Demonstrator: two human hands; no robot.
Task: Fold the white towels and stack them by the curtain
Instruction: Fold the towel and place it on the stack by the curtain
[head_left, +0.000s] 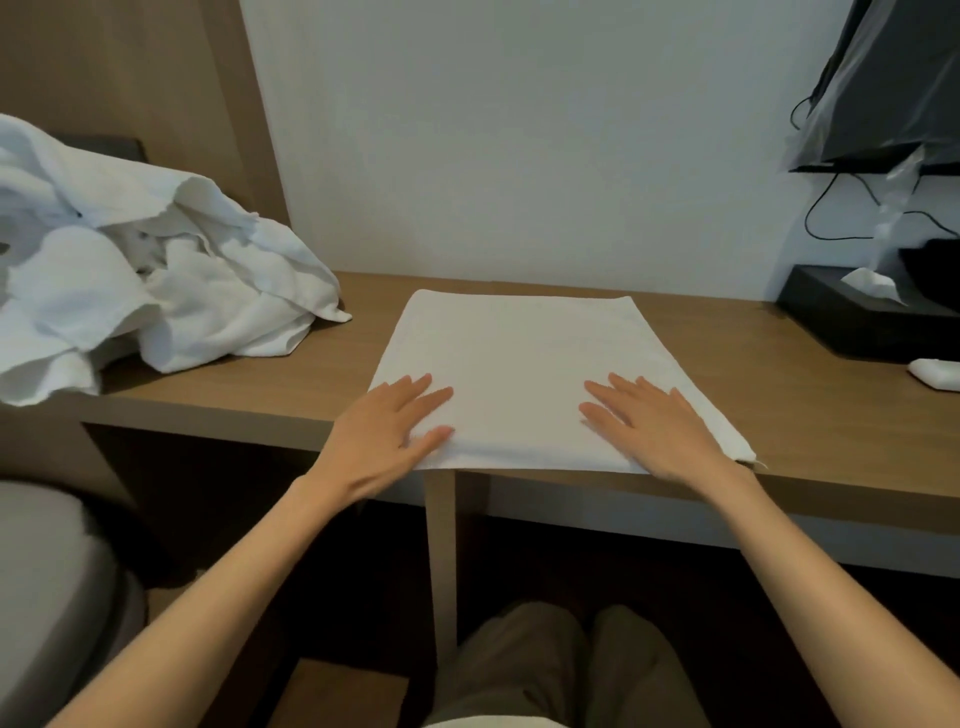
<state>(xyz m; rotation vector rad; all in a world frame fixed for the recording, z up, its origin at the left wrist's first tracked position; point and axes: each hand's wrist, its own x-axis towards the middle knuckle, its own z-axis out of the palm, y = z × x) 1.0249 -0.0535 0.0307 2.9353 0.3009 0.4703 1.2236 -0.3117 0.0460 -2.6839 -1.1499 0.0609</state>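
Open passage over bare desk (353, 364) either side of flat towel (519, 358); blocked at left by towel heap (171, 280), at right by black box (857, 325), far by wall (519, 156).

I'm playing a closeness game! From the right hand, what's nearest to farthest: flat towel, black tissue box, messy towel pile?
1. The flat towel: right under the right hand, touching it.
2. The black tissue box: off to the back right.
3. The messy towel pile: far away at the left end.
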